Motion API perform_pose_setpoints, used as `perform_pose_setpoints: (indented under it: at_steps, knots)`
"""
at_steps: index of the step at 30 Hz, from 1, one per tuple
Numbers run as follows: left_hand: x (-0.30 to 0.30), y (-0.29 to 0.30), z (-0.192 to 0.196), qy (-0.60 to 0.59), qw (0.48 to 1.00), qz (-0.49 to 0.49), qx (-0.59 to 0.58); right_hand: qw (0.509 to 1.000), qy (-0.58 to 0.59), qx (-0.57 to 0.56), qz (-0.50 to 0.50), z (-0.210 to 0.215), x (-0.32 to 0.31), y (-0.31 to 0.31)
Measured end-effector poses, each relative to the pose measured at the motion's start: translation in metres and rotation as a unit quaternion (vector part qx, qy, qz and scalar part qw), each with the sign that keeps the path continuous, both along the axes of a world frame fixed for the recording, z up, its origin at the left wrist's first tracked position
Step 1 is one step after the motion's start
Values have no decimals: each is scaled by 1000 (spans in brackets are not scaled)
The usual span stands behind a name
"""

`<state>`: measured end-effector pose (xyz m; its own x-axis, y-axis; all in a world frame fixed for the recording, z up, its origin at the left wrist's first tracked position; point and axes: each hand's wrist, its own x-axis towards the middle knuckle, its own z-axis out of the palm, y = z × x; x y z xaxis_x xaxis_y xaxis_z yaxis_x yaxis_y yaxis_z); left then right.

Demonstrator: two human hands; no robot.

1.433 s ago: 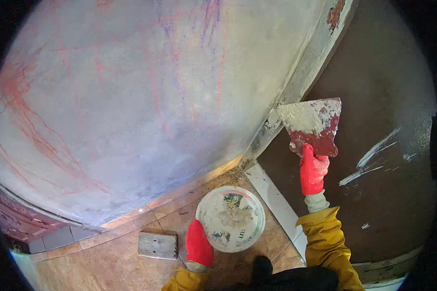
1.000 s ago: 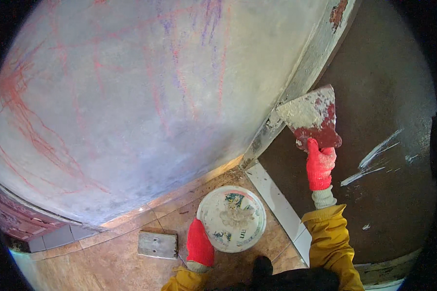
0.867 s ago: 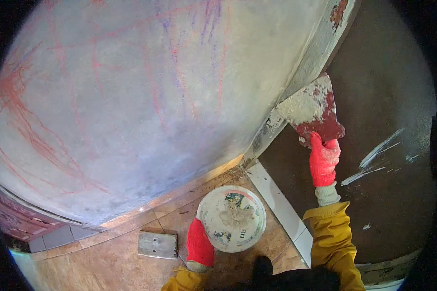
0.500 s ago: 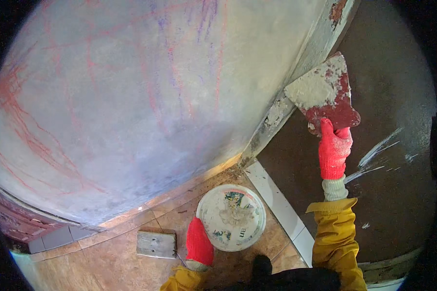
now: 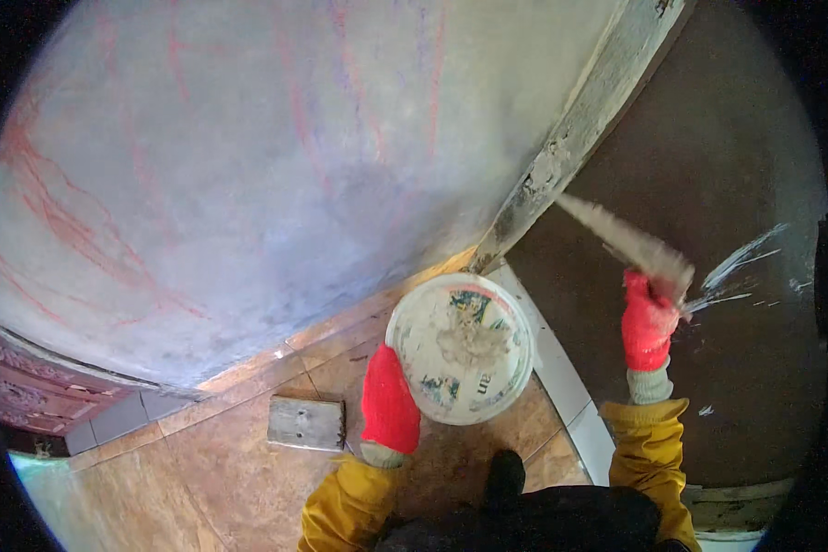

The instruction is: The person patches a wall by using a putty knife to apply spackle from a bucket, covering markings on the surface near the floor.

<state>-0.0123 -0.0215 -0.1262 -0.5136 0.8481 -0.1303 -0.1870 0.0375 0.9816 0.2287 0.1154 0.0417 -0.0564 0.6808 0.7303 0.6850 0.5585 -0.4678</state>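
My left hand (image 5: 389, 402), in a red knit glove, is closed on the near left edge of a round white bucket lid (image 5: 419, 304); its fingertips are hidden beneath. A lump of wet, greyish plaster (image 5: 472, 340) lies on the lid's middle. My right hand (image 5: 648, 322), gloved alike, grips a wide putty knife (image 5: 630, 237). The knife is seen nearly edge-on and smeared by motion, with pale plaster along it. Its far end points up and left toward the chipped wall corner (image 5: 541, 177); I cannot tell whether it touches.
A pale wall (image 5: 248, 166) with red and purple scribbles fills the upper left. Right of the corner stands a dark brown surface (image 5: 736, 166) with white scratches. A small wooden block (image 5: 305, 422) lies on the brown floor tiles (image 5: 239, 488). My dark shoe (image 5: 504, 477) shows below the lid.
My right hand has lowered and turned the putty knife from broad face to nearly edge-on. The lid, in my left hand, has come up and looks larger. The view has shifted slightly.
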Motion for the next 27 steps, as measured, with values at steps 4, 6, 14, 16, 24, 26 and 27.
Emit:
perform_pose_setpoints:
  at_steps: [4,6,14,16,24,26,27]
  knots:
    - [-5,1,21,252,967,-26,15,988,-35,-92,122,-20,37,-38]
    - [-3,0,19,276,961,-12,28,980,-123,-73,136,-25,43,-58]
    - [2,5,2,121,991,-24,56,953,-257,19,159,-33,50,-93]
    - [4,5,11,86,995,-21,53,956,-245,17,159,-33,48,-94]
    - [11,2,52,260,964,3,56,945,-284,92,137,-32,46,-104]
    - [9,2,33,241,969,9,61,944,-286,93,135,-34,45,-107]
    - [8,1,22,189,980,10,62,943,-294,89,130,-34,45,-108]
